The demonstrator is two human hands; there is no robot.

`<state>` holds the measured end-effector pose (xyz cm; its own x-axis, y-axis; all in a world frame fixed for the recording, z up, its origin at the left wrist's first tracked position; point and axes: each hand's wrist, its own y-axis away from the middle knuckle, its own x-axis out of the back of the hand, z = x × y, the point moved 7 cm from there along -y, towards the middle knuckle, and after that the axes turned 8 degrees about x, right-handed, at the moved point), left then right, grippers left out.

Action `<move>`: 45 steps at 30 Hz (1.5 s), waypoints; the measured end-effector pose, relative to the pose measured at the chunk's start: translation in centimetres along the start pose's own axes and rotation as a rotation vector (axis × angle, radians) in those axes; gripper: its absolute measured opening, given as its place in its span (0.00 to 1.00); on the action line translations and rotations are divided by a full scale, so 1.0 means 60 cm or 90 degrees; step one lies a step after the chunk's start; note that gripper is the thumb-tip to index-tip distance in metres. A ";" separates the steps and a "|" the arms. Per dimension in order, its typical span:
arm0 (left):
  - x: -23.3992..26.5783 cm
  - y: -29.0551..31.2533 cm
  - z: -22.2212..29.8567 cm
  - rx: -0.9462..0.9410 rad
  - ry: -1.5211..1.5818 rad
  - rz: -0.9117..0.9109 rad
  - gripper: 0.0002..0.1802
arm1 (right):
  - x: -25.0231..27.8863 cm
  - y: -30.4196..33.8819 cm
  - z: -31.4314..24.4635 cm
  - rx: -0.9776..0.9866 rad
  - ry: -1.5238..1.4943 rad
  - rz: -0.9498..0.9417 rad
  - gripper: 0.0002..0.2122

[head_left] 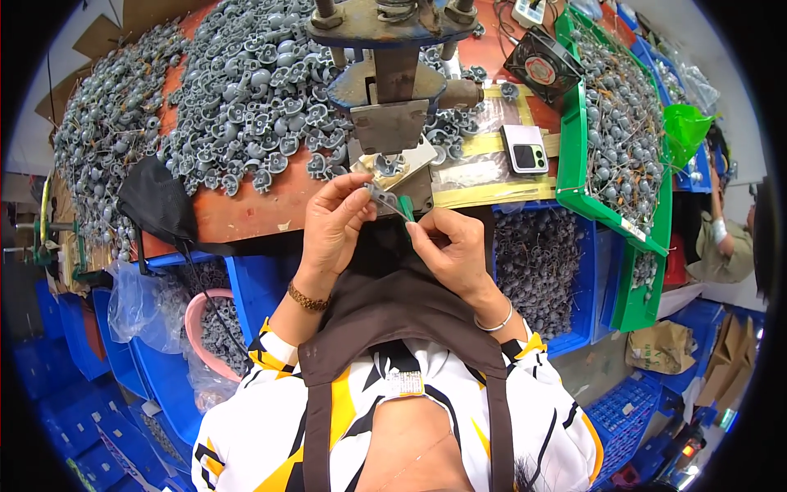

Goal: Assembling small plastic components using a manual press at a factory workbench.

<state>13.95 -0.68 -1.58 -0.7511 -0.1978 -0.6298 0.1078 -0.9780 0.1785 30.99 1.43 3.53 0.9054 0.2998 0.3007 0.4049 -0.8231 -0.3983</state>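
Note:
In front of the press point(392, 123), my two hands meet over the table's near edge. My left hand point(340, 211) pinches a small grey plastic part point(377, 193) between thumb and fingertips. My right hand point(449, 246) is closed on a thin tool with a green part point(406, 207). The tool's metal end reaches to the grey part; its exact kind is too small to tell. Just beyond my fingers, another grey piece point(387, 168) sits on the pale press base under the ram. A big heap of similar grey parts point(246, 90) covers the table to the left.
A folding phone point(525, 149) lies on the taped board at right, below a small black fan point(543, 64). Green trays point(574, 156) of grey parts stand farther right. Blue bins point(584, 287) flank me below the table. A black cloth-like item point(156, 201) hangs at left.

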 end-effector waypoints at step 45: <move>-0.020 -0.006 0.040 -0.226 -0.541 0.165 0.08 | -0.028 -0.067 0.047 -0.027 0.033 0.029 0.10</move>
<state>13.24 0.08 0.89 -0.8824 -0.4342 0.1814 0.4242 -0.9008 -0.0925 28.23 5.61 2.19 0.9142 0.2375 0.3285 0.3571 -0.8555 -0.3751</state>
